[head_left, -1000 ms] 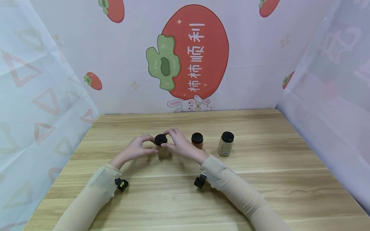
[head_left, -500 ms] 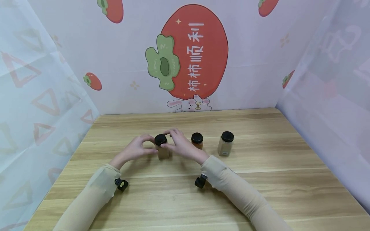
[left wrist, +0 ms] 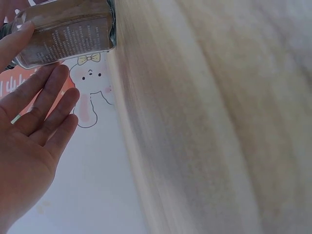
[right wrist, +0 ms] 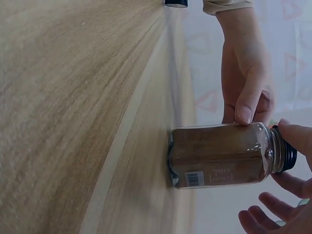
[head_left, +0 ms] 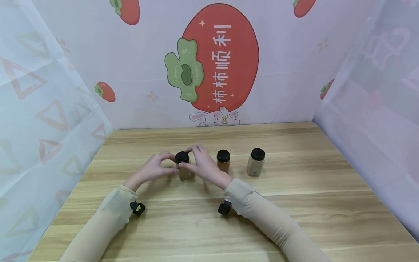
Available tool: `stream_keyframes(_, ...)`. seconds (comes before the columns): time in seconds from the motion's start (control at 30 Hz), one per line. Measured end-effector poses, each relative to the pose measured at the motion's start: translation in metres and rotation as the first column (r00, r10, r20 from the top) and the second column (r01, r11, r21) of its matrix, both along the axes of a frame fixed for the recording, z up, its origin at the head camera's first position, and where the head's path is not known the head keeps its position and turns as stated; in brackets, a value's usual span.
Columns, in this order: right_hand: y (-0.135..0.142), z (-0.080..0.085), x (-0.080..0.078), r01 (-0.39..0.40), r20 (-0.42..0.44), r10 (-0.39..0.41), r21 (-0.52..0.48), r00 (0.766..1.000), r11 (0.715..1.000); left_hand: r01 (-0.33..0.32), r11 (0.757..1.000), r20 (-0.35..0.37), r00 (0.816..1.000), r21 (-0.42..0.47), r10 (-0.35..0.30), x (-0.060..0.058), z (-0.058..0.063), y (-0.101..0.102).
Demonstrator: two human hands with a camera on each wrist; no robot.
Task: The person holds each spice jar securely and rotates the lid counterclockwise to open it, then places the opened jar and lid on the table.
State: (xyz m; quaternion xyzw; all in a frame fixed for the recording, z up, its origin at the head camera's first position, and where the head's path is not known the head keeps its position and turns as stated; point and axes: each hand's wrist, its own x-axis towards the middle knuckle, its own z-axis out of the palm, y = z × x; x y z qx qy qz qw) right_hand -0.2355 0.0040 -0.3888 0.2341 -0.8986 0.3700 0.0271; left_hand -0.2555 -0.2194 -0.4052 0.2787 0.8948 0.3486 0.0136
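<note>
Brown jar [head_left: 185, 174]: upright on tabletop [head_left: 193, 233], between opposing fingers
Left hand [head_left: 151, 169]: fingers pinch jar body
Right hand [head_left: 207, 168]: fingers gripping black lid [head_left: 182, 157]

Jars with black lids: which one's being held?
The leftmost jar: the left hand and right hand hold it, not the middle jar or rightmost jar.

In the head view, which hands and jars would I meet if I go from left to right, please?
Left hand, black-lidded glass jar with brown contents, right hand, black-lidded jar with orange-brown contents, black-lidded jar with pale beige contents.
</note>
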Motion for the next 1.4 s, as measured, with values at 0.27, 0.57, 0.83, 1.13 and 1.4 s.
stream_keyframes(0.27, 0.002, -0.001, -0.002, -0.027, 0.008, 0.027, -0.019, 1.0, 0.999, 0.001, 1.0, 0.003, 1.0, 0.003, -0.001, -0.001, 0.0, 0.001)
stream_keyframes(0.57, 0.008, 0.004, -0.007, -0.113, 0.054, 0.113, -0.007, 0.992, 0.994, -0.002, 1.0, 0.004, 1.0, -0.001, 0.002, 0.0, 0.001, 0.001)
stream_keyframes(0.83, 0.011, 0.004, -0.008, -0.152, 0.074, 0.152, 0.0, 0.986, 0.988, 0.005, 1.0, -0.01, 1.0, 0.001, -0.005, -0.001, 0.0, 0.001)
stream_keyframes(1.13, 0.012, 0.005, -0.004, -0.1, 0.104, 0.103, -0.029, 0.989, 0.995, 0.008, 1.0, -0.017, 1.0, 0.001, -0.008, -0.001, -0.002, 0.0)
stream_keyframes(1.4, 0.007, -0.003, 0.002, -0.005, 0.064, 0.01, -0.073, 0.998, 0.997, 0.005, 1.0, -0.011, 1.0, -0.003, -0.005, -0.001, -0.001, 0.0)
